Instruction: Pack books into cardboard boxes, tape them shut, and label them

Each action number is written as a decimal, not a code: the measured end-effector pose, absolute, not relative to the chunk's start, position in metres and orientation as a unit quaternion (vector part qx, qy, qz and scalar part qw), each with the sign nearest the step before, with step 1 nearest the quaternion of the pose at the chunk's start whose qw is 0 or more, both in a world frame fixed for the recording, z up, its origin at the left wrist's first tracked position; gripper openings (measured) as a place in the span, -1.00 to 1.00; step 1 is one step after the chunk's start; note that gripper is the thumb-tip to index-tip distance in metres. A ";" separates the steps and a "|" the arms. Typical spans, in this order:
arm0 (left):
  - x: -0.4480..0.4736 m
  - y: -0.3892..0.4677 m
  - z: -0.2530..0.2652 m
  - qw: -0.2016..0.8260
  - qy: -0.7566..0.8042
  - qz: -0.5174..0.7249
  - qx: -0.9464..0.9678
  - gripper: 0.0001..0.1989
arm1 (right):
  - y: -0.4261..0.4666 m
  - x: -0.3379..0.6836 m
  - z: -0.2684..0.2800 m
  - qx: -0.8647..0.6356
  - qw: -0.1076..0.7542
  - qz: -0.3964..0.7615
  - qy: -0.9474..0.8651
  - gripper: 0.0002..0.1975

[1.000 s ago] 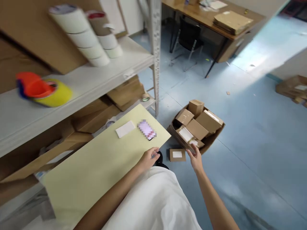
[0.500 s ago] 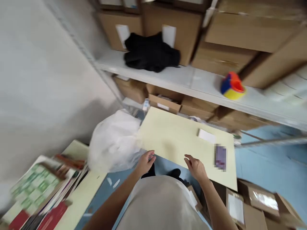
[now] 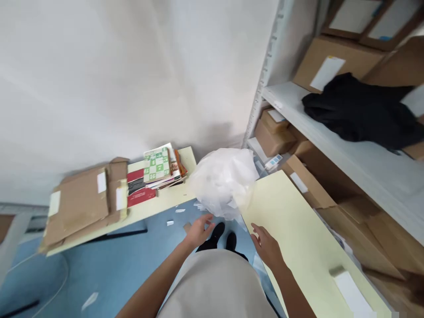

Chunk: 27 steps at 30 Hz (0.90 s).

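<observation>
My left hand [image 3: 199,230] hangs in front of my body with its fingers apart and nothing in it. Just beyond it, a white translucent plastic bag [image 3: 225,176] bulges up between the two tables. My right hand [image 3: 265,245], also with loose, parted fingers, is over the near edge of the pale yellow table [image 3: 281,207] and holds nothing; whether it touches the top I cannot tell. A small white box [image 3: 353,293] lies on that table farther right.
A second pale table [image 3: 132,221] along the wall bears flattened cardboard [image 3: 81,203], a stack of books [image 3: 157,165] and a red-and-black booklet [image 3: 137,187]. On the right, a shelf [image 3: 334,145] carries cartons and a black cloth [image 3: 361,110]. Paper scraps [image 3: 89,301] litter the blue floor.
My view has swung left, bringing the wall table with books and cardboard into fuller sight. The plastic bag now sits straight ahead. Both hands stay empty in much the same pose.
</observation>
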<state>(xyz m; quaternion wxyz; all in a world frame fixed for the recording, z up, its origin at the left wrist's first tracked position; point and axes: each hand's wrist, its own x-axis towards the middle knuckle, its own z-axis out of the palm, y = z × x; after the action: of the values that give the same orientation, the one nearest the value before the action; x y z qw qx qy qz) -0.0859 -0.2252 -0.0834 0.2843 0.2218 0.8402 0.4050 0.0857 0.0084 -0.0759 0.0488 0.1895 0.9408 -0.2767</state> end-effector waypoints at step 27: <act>-0.278 -0.402 -0.086 0.032 0.895 0.444 -0.015 -0.32 | -0.167 -0.239 -0.085 -0.049 0.096 -0.363 0.926 -0.53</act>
<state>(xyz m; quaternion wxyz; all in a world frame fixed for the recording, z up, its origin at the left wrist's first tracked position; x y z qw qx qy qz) -0.2779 -0.4018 -0.0856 0.0318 -0.0147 0.8952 0.4442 -0.2395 -0.1668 -0.0851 0.0957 -0.0487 0.9256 -0.3630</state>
